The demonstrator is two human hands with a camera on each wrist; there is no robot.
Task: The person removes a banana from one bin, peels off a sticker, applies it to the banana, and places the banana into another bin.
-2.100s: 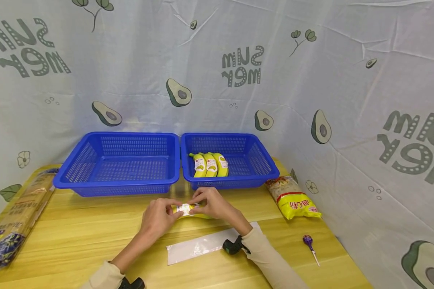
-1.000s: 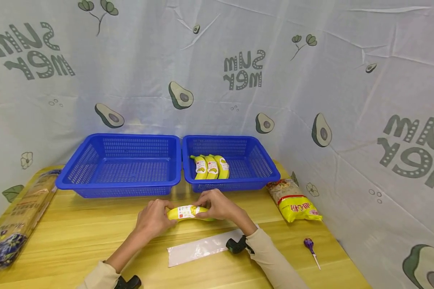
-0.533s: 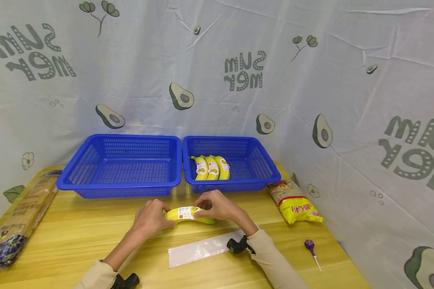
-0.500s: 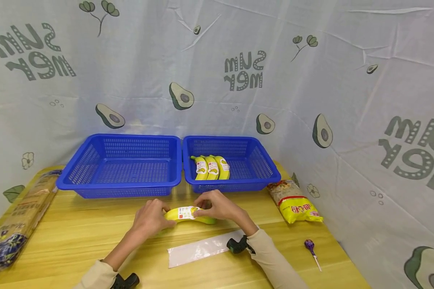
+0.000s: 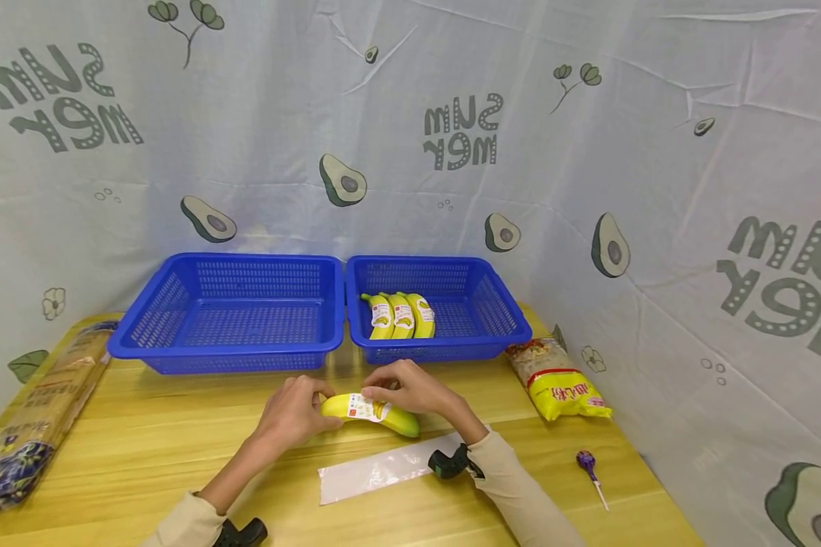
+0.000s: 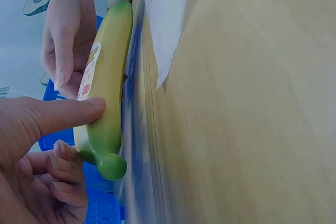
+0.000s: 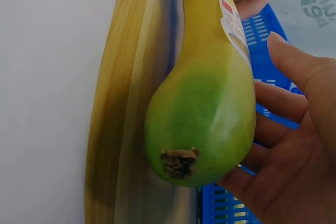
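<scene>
The banana [image 5: 372,411] sits just above the wooden table [image 5: 144,448], near the middle of its width and in front of the two blue baskets, held at both ends. Its long axis runs roughly left to right, tilted so the right, greenish blossom end dips toward the near edge; the stem end points left, and a white label [image 5: 365,408] faces up on its middle. The left hand [image 5: 294,414] grips the stem end, thumb laid along the side and fingers curled beneath, as the left wrist view shows. The right hand [image 5: 410,389] arches over the middle and right part, fingertips pinching at the label and fingers curled behind the fruit. Both forearms come in from the near edge and angle toward each other. Just nearer lies a clear plastic bag [image 5: 376,472], flat on the table. Bare wood lies between the hands and the right basket [image 5: 513,323], which holds three labelled bananas [image 5: 400,315]; the left basket [image 5: 137,334] stands beside it. A yellow packet [image 5: 561,384] and a purple lollipop [image 5: 584,463] lie toward the right edge, and a long noodle pack [image 5: 34,418] along the left edge.
</scene>
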